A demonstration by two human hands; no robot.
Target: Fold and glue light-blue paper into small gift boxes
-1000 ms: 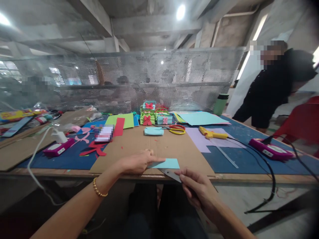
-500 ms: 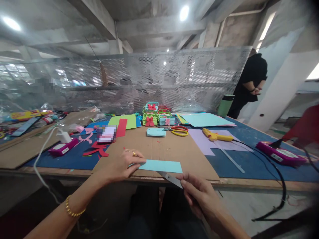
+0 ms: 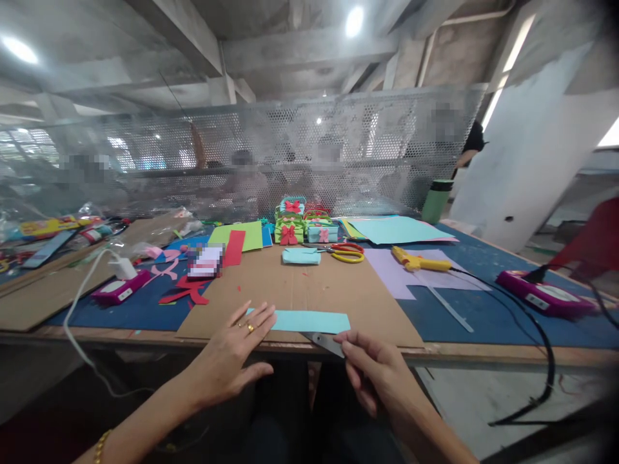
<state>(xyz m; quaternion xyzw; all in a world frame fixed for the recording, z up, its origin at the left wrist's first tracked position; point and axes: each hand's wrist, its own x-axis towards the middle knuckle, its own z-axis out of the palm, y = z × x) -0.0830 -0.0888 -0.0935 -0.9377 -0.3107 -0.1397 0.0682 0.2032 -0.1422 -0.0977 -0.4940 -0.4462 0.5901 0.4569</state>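
Note:
A light blue paper strip (image 3: 311,321) lies lengthwise on the brown cardboard sheet (image 3: 372,303), near the table's front edge. My left hand (image 3: 236,351) rests flat with fingers stretched over the strip's left end, thumb apart. My right hand (image 3: 374,367) pinches a flat grey metal blade (image 3: 327,343) with a small hole in it. Its pointed tip reaches left to the strip's lower edge; whether it touches the paper I cannot tell. Farther back on the cardboard sit a folded light blue paper piece (image 3: 300,256) and scissors (image 3: 349,251) with red and yellow handles.
Small paper bags with bows (image 3: 290,225) stand at the back. A yellow glue gun (image 3: 420,261) lies on purple paper (image 3: 387,277), its cord trailing right to a purple power box (image 3: 544,293). Left are red paper scraps (image 3: 186,293), a phone (image 3: 206,262) and another purple box (image 3: 120,288).
My left hand has opened out flat, its thumb moving down off the strip. The right hand and blade have shifted slightly left. The person in black behind has moved mostly behind the screen.

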